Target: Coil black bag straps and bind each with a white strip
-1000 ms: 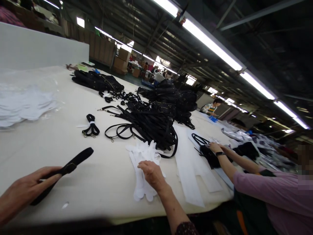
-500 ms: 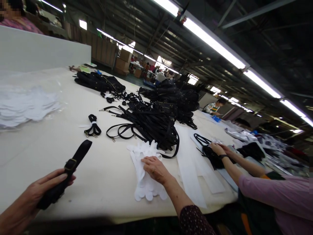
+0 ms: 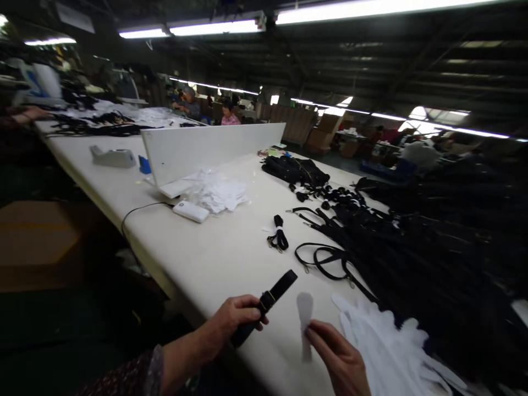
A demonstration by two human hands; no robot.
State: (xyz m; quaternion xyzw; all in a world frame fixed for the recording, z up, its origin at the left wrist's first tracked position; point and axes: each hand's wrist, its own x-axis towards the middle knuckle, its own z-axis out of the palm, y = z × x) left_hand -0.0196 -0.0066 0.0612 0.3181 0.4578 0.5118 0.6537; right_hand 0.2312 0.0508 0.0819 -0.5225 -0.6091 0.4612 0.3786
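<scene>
Right hand (image 3: 340, 357) has a white strip (image 3: 305, 308) pinched, left hand (image 3: 237, 319) grips a black strap (image 3: 282, 286), so I'd guess it's pairing-up time and next calls for bringing them together.

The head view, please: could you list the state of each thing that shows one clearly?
Left hand: closed on the black strap
Black strap: held, tilted
Right hand: pinching a white strip
White strip: roughly upright, blurred
White pieces: heaped, overlapping
Strap bundle: banded in white
White panel: standing upright
Ceiling lights: lit
</scene>
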